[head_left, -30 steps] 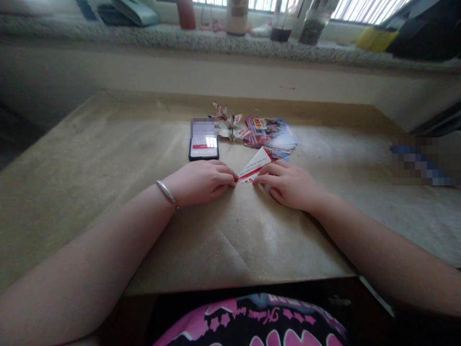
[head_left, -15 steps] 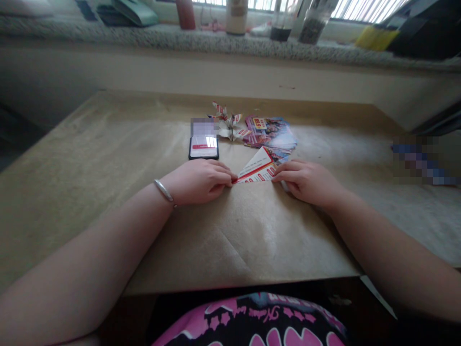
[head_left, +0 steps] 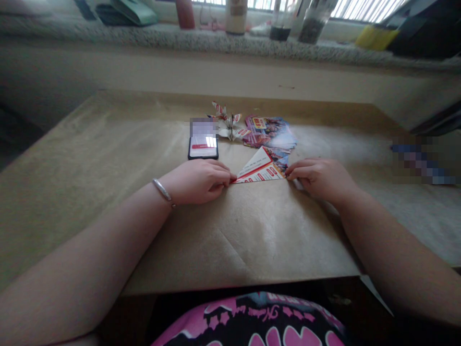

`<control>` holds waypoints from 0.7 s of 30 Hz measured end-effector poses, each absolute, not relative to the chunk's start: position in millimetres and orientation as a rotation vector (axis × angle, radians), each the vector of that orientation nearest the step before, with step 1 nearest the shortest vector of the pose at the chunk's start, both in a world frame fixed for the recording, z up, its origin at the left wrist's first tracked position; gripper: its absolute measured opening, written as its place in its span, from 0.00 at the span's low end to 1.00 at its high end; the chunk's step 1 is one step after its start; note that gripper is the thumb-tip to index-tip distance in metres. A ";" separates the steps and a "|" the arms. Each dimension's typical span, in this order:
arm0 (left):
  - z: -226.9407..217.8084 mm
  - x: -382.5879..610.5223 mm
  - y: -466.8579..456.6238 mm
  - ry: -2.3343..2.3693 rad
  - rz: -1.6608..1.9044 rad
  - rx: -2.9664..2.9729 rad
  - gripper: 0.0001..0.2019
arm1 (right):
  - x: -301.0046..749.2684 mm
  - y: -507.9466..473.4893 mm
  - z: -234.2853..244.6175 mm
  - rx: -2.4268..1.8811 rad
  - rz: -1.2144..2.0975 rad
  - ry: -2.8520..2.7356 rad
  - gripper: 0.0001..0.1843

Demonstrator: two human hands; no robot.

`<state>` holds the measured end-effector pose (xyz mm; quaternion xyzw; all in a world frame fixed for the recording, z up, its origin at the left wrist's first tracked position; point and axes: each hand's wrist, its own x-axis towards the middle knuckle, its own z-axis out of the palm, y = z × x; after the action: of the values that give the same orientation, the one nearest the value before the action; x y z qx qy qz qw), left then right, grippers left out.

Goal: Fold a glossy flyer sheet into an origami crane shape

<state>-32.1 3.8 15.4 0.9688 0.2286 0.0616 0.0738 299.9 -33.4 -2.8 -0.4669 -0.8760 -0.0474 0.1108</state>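
Note:
A folded sheet of printed paper (head_left: 262, 168), white with red print and a coloured picture part, lies on the table between my hands. My left hand (head_left: 205, 181), with a silver bangle at the wrist, pinches its pointed left corner. At the lower right corner, the closed fingertips of my right hand (head_left: 317, 177) grip the edge. Just beyond my left hand lies a phone (head_left: 203, 150) with its screen lit. Folded paper figures (head_left: 230, 127) stand beside the phone, and a fanned stack of printed leaflets (head_left: 272, 132) lies behind the folded paper.
The table (head_left: 173, 259) has a brown covering with creases. A blurred blue item (head_left: 425, 163) lies at its right side. Along the back, a speckled stone sill (head_left: 201, 45) carries bottles, jars (head_left: 313, 26) and a yellow object (head_left: 376, 38).
My right hand has slid rightward along the lower edge of the folded paper to its corner, uncovering more print. My left hand stays at the left corner.

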 end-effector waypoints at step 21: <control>11.2 -11.4 -8.2 0.624 0.311 3.135 0.11 | 264.1 -32.8 -12.3 -1.492 -0.292 -2.551 0.22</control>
<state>-11.4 -8.2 11.2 0.9756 0.1941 0.0968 -0.0349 264.1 -32.8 -12.3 -0.5005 -0.8559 -0.0979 0.0857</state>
